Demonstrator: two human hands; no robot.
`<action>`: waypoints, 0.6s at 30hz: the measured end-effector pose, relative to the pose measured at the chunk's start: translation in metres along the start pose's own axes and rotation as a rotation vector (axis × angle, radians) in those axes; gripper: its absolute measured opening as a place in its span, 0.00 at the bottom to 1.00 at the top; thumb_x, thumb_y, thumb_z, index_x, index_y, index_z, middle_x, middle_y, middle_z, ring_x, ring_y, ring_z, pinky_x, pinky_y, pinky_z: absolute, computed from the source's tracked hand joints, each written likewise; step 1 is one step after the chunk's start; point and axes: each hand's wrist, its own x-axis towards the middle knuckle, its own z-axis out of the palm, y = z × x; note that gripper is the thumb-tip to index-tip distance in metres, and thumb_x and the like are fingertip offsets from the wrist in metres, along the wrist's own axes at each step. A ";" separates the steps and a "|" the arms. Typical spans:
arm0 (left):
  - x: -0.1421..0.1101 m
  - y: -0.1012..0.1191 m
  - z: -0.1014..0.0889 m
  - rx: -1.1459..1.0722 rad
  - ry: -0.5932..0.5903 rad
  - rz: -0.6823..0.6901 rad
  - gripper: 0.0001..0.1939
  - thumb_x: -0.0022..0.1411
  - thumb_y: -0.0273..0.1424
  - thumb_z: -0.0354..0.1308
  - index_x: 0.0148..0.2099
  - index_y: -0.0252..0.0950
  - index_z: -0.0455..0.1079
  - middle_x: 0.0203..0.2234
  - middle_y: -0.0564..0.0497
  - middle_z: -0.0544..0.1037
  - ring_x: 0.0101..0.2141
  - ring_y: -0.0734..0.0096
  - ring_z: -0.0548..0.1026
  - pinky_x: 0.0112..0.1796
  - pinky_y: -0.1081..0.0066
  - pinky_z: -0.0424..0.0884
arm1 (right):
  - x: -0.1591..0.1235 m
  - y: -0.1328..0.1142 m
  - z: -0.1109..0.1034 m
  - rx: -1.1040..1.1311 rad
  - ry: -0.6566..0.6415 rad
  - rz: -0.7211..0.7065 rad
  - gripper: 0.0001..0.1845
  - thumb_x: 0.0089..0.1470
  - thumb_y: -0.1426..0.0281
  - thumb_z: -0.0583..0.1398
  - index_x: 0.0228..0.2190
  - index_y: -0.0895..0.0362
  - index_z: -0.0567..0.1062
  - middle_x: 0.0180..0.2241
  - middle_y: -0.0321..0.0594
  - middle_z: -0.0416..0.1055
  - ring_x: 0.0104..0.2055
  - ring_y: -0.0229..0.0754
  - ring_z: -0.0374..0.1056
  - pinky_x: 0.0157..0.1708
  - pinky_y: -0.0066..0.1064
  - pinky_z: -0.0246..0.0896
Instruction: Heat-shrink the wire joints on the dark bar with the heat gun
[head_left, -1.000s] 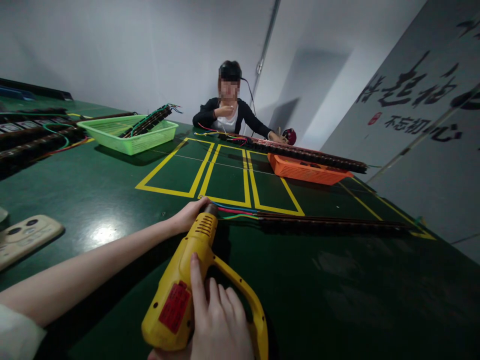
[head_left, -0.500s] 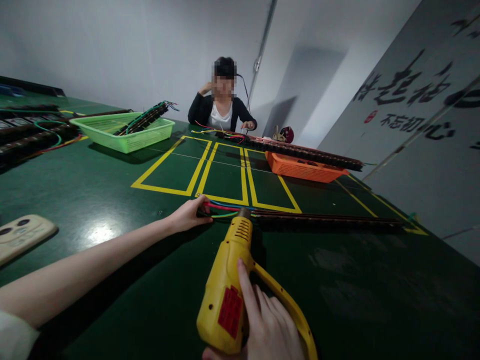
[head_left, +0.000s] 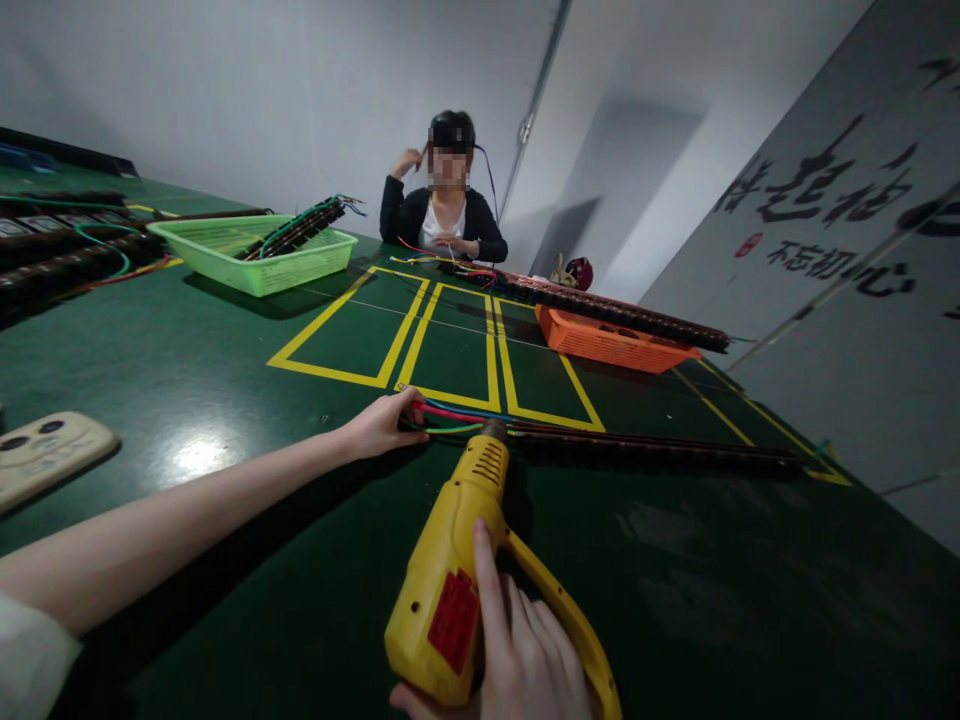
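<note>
Heat gun (head_left: 457, 580) gripped in right hand (head_left: 525, 660), nozzle now at wire end of long dark strip (head_left: 652, 450) on table (head_left: 225, 400), shifted right from a second ago. Left hand (head_left: 386, 425) pinches coloured wires (head_left: 450, 415), unchanged. Heating point reached, by appearance.

The heat gun (head_left: 465, 560) lies behind the long strip (head_left: 660, 450), baskets (head_left: 255, 255) beyond.

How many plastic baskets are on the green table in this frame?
2. A light green plastic mesh basket sits far left, holding a wired strip; an orange plastic basket sits far right, beneath a long dark strip. None other shows; the frame crops the table.
</note>
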 end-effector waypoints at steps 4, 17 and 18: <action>0.000 0.001 0.000 -0.006 -0.012 0.008 0.23 0.51 0.40 0.60 0.45 0.34 0.59 0.32 0.51 0.72 0.31 0.75 0.70 0.33 0.75 0.65 | 0.004 -0.015 0.009 0.003 0.039 -0.036 0.73 0.23 0.39 0.64 0.63 0.55 0.37 0.38 0.47 0.70 0.37 0.54 0.68 0.38 0.45 0.65; -0.001 0.013 -0.005 0.054 0.045 0.067 0.18 0.51 0.37 0.56 0.40 0.31 0.62 0.31 0.50 0.71 0.31 0.75 0.66 0.31 0.76 0.61 | 0.017 -0.047 0.033 0.096 0.127 -0.154 0.71 0.25 0.30 0.53 0.63 0.55 0.43 0.33 0.46 0.70 0.32 0.53 0.68 0.34 0.48 0.63; -0.001 0.014 -0.006 0.063 0.048 0.074 0.18 0.51 0.38 0.56 0.40 0.31 0.62 0.31 0.49 0.71 0.31 0.74 0.66 0.32 0.76 0.61 | 0.017 -0.047 0.033 0.104 0.122 -0.150 0.70 0.25 0.30 0.53 0.63 0.55 0.43 0.34 0.46 0.70 0.32 0.53 0.68 0.35 0.48 0.63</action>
